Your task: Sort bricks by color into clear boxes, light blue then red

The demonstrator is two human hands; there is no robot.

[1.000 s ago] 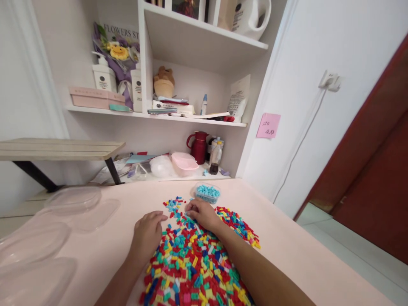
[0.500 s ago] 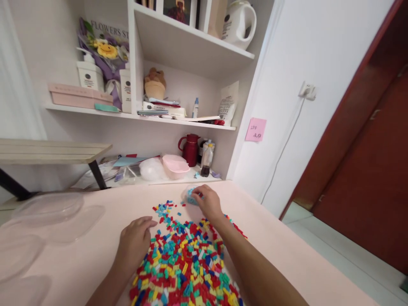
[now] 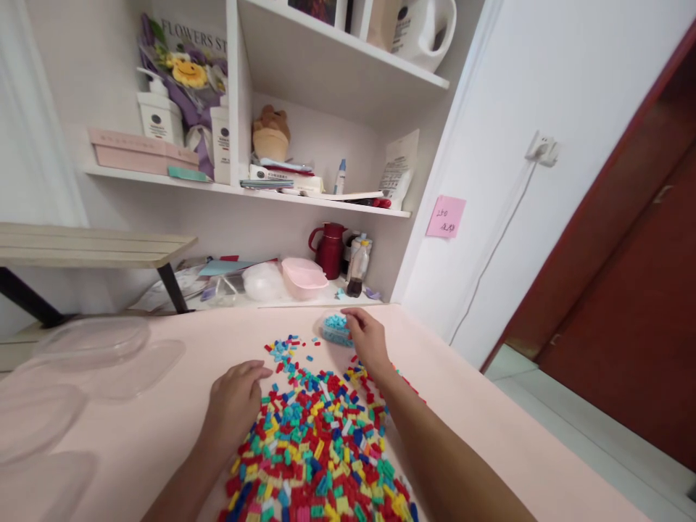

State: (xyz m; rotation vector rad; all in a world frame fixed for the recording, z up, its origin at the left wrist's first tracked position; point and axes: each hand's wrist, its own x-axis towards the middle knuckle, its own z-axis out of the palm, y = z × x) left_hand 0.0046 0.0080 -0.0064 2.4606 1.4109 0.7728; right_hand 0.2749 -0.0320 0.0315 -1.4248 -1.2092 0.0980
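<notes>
A broad pile of small building bricks (image 3: 309,435) in red, yellow, green, blue and white covers the middle of the pink table. Beyond it stands a small clear tub (image 3: 333,338) with light blue bricks (image 3: 336,321) inside. My right hand (image 3: 368,341) is at the tub's right edge, thumb and forefinger apart, with nothing visible between them; whether it touches the rim I cannot tell. My left hand (image 3: 236,395) lies palm down at the pile's left edge, fingers stretched. Near its fingertips is a loose cluster of mostly light blue bricks (image 3: 281,351).
Clear plastic lids or trays (image 3: 98,338) lie on the table's left side. A wooden stand (image 3: 92,246) with black legs is behind them. At the back, a shelf unit (image 3: 326,199) holds a pink bowl (image 3: 304,277), a red jug (image 3: 329,250) and a bottle (image 3: 357,270).
My right hand has drawn from over the tub to its right edge, uncovering the light blue bricks inside. The left hand stays by the pile. The camera view has shifted slightly.
</notes>
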